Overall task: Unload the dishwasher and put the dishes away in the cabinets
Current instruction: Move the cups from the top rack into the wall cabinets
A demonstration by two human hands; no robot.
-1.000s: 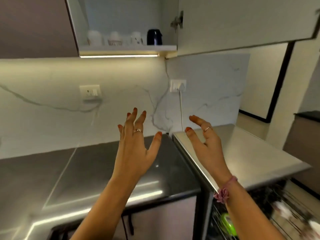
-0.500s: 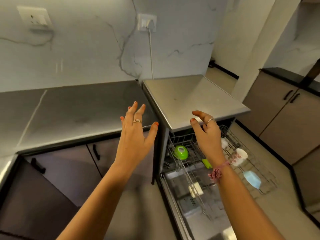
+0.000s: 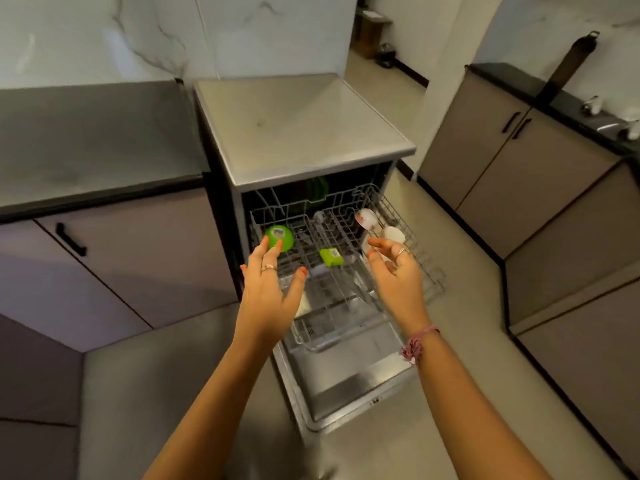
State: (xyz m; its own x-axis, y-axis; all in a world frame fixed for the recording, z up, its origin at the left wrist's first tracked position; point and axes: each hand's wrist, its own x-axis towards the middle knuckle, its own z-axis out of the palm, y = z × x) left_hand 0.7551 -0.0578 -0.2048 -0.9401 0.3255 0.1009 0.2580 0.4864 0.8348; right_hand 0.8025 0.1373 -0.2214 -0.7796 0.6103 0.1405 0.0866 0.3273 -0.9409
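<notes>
The dishwasher stands open, its door folded down and the wire upper rack pulled out. In the rack sit an upturned green bowl, a small green cup and white cups at the right. My left hand hovers open above the rack's left side, fingertips near the green bowl. Over the rack's right side my right hand is open with relaxed fingers, close to a white cup. Neither hand holds anything.
A dark countertop with lower cabinets lies to the left. More brown cabinets line the right, under a dark counter with small items. A tiled floor surrounds the open door.
My view has swung down from the wall cabinet to the open dishwasher. Both hands have come down from in front of the wall to just above the upper rack, still holding nothing.
</notes>
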